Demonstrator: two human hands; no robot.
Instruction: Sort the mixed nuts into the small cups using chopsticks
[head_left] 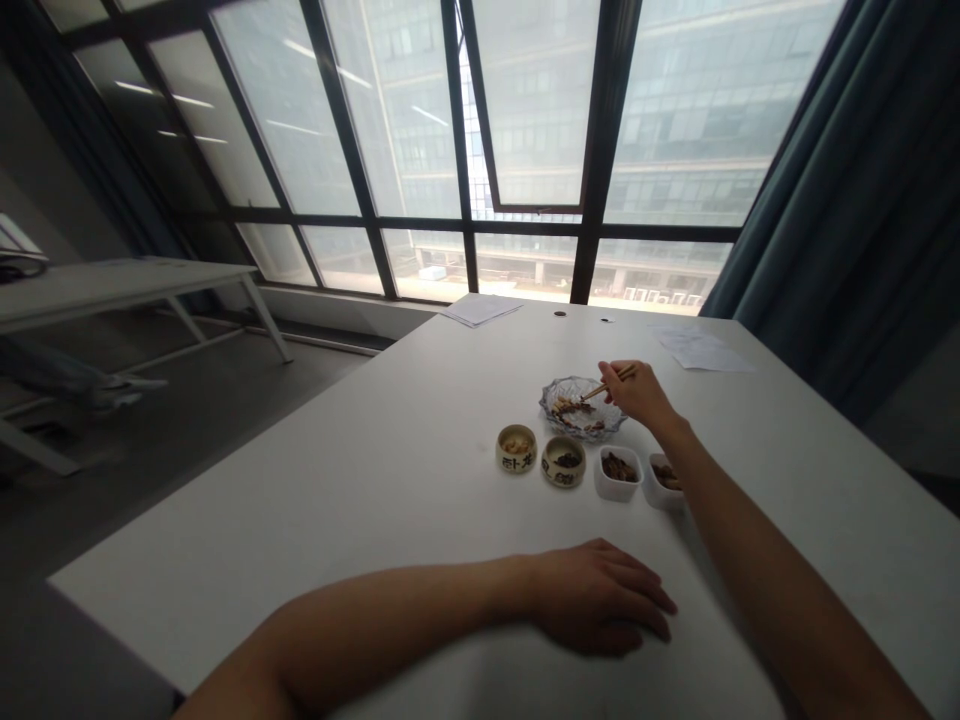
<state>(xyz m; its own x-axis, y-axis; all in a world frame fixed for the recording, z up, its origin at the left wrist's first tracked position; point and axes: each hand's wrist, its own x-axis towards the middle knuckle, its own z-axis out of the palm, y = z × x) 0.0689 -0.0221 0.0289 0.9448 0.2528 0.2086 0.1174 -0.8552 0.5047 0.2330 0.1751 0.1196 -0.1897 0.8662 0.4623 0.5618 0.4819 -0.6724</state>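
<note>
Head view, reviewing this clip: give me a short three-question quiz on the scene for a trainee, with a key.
1. What does the right hand hold?
2. True or false: the left hand lies on the white table holding nothing.
3. How many small food containers stand in the row just nearer the camera than the glass dish?

Key:
1. Chopsticks, with their tips over the glass dish.
2. True.
3. Four: two ceramic cups and two white tubs.
</note>
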